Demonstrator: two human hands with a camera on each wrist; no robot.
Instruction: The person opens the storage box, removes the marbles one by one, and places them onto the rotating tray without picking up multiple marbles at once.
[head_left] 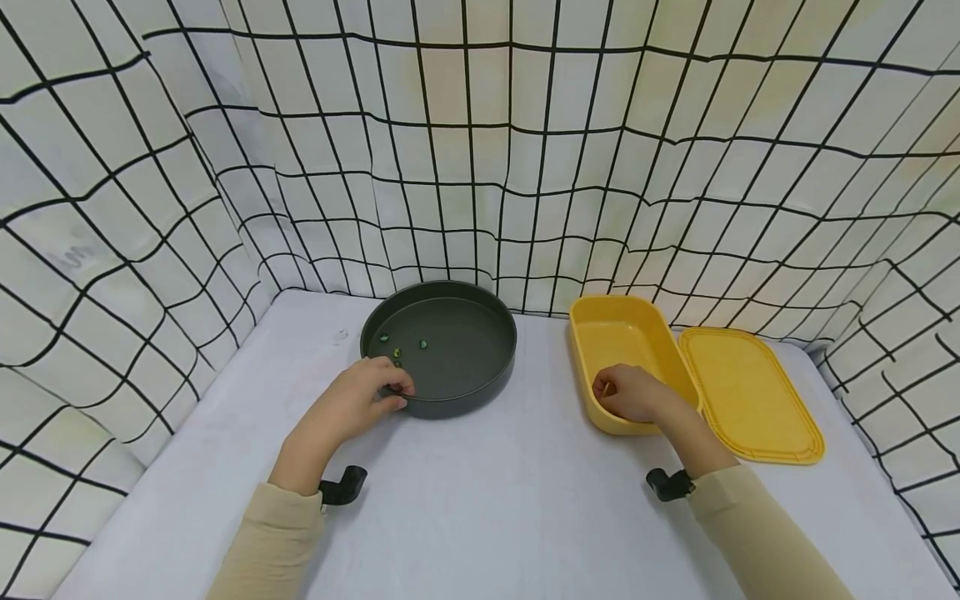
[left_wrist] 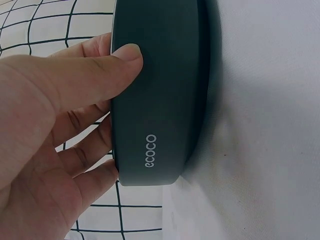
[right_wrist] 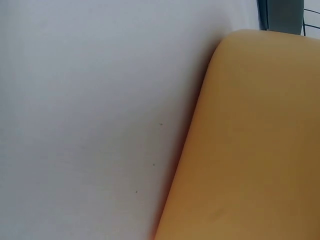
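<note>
Head view, as I am watching from afar. Pan (head_left: 468, 358): dark, round, no long axis; standing on the counter (head_left: 510, 500). Green bits (head_left: 423, 344), four showing: lying in the pan's left part, just beyond the left hand (head_left: 363, 393), the nearer one, whose fingers are clamping the near-left rim. Box (head_left: 626, 337): yellow, standing apart to the pan's right; long axis running away from the person, far end leaning slightly left. Right hand (head_left: 632, 393): dipping into the box's near half, fingers showing curled; I cannot tell whether they are pinching anything. For any crossing, I am judging the bits as lying leftward of these fingers, across bare counter. Lid (head_left: 750, 396): yellow, lying flat right of the box.
</note>
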